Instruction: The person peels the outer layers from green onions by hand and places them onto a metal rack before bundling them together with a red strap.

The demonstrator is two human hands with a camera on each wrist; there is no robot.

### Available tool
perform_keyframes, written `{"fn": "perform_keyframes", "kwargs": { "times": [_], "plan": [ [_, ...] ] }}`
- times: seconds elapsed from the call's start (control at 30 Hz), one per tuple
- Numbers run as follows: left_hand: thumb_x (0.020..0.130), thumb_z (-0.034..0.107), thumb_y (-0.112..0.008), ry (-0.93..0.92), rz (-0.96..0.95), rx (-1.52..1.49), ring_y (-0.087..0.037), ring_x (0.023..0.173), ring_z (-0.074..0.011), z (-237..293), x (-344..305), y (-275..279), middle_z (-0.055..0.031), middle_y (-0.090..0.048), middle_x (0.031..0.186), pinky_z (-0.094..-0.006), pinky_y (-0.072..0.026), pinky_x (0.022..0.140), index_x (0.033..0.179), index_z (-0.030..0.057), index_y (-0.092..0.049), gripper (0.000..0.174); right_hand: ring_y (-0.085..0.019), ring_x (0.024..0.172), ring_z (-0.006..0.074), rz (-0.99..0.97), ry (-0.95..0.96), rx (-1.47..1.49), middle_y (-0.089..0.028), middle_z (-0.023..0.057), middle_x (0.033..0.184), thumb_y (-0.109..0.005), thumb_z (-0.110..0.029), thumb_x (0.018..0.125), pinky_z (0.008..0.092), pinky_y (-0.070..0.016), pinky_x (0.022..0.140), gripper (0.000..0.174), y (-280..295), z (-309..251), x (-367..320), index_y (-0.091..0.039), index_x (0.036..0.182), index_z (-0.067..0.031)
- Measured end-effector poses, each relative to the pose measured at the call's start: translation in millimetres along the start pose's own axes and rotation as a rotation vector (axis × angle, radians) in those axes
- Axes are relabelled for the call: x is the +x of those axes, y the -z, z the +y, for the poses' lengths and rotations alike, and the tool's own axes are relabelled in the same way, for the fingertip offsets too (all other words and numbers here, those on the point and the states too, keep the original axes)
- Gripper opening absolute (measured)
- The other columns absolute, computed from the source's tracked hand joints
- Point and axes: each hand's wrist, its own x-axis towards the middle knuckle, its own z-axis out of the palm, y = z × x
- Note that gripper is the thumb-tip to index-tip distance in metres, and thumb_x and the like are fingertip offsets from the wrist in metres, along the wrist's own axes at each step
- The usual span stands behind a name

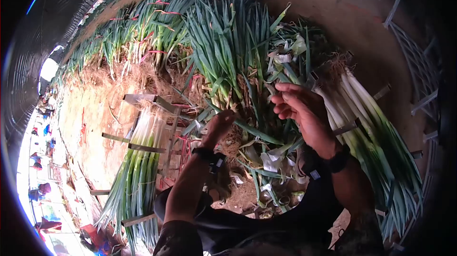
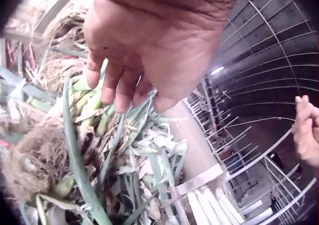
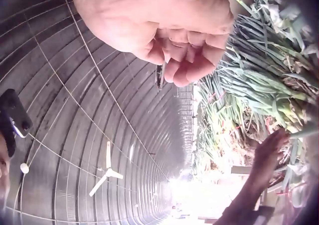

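Observation:
My left hand (image 1: pixel 220 126) hangs over the heap of green onions, fingers loosely bent and pointing down. In the left wrist view its fingertips overlap pale green onion stems (image 2: pixel 89 108), and a long green leaf (image 2: pixel 79 160) lies below. My right hand (image 1: pixel 307 115) is raised to the right of the standing bunch of green onions (image 1: pixel 228 41), its fingers curled. Between its thumb and fingers it pinches a small, thin, dark blade-like piece (image 3: pixel 160 76), whose tip sticks out below the thumb.
Trimmed white-stemmed onions lie in a metal rack on the left (image 1: pixel 145 137) and another on the right (image 1: pixel 366 108). Tied, rooted bunches (image 1: pixel 147 32) stand at the back left. Peeled leaves (image 1: pixel 271 160) litter the ground before my knees. A root clump (image 2: pixel 37 163) lies near the left hand.

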Motion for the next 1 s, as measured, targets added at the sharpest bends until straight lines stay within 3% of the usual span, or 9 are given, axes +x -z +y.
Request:
{"fn": "perform_keyframes", "kwargs": {
  "times": [0.13, 0.27, 0.3, 0.47, 0.57, 0.7, 0.77, 0.83, 1.0],
  "plan": [
    [0.091, 0.036, -0.06, 0.046, -0.08, 0.206, -0.07, 0.085, -0.0329, -19.8, 44.4, -63.7, -0.0161, -0.07, 0.087, -0.0452, -0.0538, 0.073, 0.099, 0.0099, -0.068, 0.029, -0.066, 0.078, 0.0158, 0.075, 0.003, -0.035, -0.069, 0.0114, 0.095, -0.056, -0.017, 0.1, 0.0293, -0.0539, 0.072, 0.032, 2.9, -8.4, 0.4, -0.061, 0.127, 0.0002],
    [0.087, 0.045, -0.063, -0.043, -0.106, 0.251, -0.049, 0.129, -0.0378, -71.9, 47.0, -138.0, -0.0162, -0.057, 0.131, -0.0564, -0.0401, 0.102, 0.137, 0.0147, -0.052, 0.06, -0.066, 0.082, 0.0139, 0.065, -0.082, -0.067, -0.07, 0.0119, 0.095, -0.054, -0.014, 0.102, 0.0282, -0.0547, 0.077, 0.033, 9.8, -13.2, -4.1, -0.058, 0.129, 0.0032],
    [0.084, 0.048, -0.066, 0.107, -0.216, 0.296, -0.034, 0.139, -0.0402, -52.9, 34.0, -139.8, -0.0151, -0.047, 0.145, -0.0608, -0.0272, 0.111, 0.146, 0.0156, -0.042, 0.074, -0.067, 0.082, 0.0138, 0.057, -0.084, -0.091, -0.07, 0.0122, 0.095, -0.055, -0.014, 0.102, 0.028, -0.0552, 0.076, 0.032, 10.4, -15.5, -3.1, -0.059, 0.129, 0.0027],
    [0.077, 0.05, -0.075, 0.149, -0.43, 0.248, -0.033, 0.142, -0.0407, -57.2, -62.7, -230.1, -0.0257, -0.046, 0.142, -0.0556, -0.0248, 0.117, 0.142, 0.0111, -0.048, 0.08, -0.065, 0.074, 0.0154, 0.14, -0.073, -0.019, -0.069, 0.0112, 0.089, -0.058, -0.014, 0.098, 0.0288, -0.0531, 0.069, 0.033, 8.5, -11.4, 1.8, -0.061, 0.126, 0.0018],
    [0.076, 0.052, -0.076, -0.153, -0.461, 0.292, -0.033, 0.143, -0.0393, -37.0, -145.8, -253.4, -0.025, -0.046, 0.145, -0.0533, -0.0257, 0.118, 0.144, 0.0087, -0.046, 0.086, -0.067, 0.077, 0.0136, 0.098, -0.043, 0.01, -0.071, 0.0108, 0.09, -0.058, -0.013, 0.099, 0.0269, -0.0549, 0.07, 0.033, 13.0, -12.4, -1.3, -0.06, 0.129, 0.0013],
    [0.082, 0.049, -0.071, 0.692, -1.171, -0.32, -0.061, 0.119, -0.0336, -32.7, -127.1, -241.5, -0.0184, -0.061, 0.131, -0.0502, -0.0506, 0.097, 0.132, 0.0131, -0.06, 0.063, -0.066, 0.078, 0.0137, 0.106, -0.087, 0.025, -0.07, 0.011, 0.091, -0.059, -0.014, 0.099, 0.028, -0.0543, 0.072, 0.035, 12.9, -15.0, -11.2, -0.059, 0.13, 0.0017],
    [0.084, 0.04, -0.066, 0.03, -0.879, 0.174, -0.069, 0.095, -0.0368, -62.0, -86.7, -260.9, -0.0182, -0.071, 0.104, -0.0493, -0.0569, 0.078, 0.116, 0.011, -0.067, 0.043, -0.066, 0.078, 0.0143, 0.087, -0.09, 0.03, -0.07, 0.0112, 0.091, -0.059, -0.014, 0.099, 0.0287, -0.0542, 0.073, 0.035, 16.7, -15.0, -12.1, -0.058, 0.131, 0.0019],
    [0.088, 0.028, -0.058, 0.28, -0.312, 0.014, -0.067, 0.095, -0.0422, -40.9, -41.8, -236.5, -0.0219, -0.07, 0.101, -0.0533, -0.0544, 0.078, 0.118, 0.0088, -0.064, 0.036, -0.066, 0.078, 0.0154, 0.085, -0.087, 0.041, -0.07, 0.0118, 0.091, -0.059, -0.014, 0.099, 0.0297, -0.054, 0.075, 0.036, 18.6, -15.9, -11.1, -0.057, 0.131, 0.003],
    [0.087, 0.026, -0.059, 0.355, -0.148, 0.043, -0.063, 0.101, -0.0483, -44.7, 19.5, -222.0, -0.0279, -0.056, 0.128, -0.0567, -0.0511, 0.084, 0.143, 0.0101, -0.041, 0.061, -0.066, 0.077, 0.0155, 0.089, -0.116, 0.024, -0.07, 0.0127, 0.089, -0.058, -0.014, 0.099, 0.0302, -0.0544, 0.074, 0.036, 24.4, -10.9, -4.6, -0.058, 0.13, 0.0047]
  ]
}}
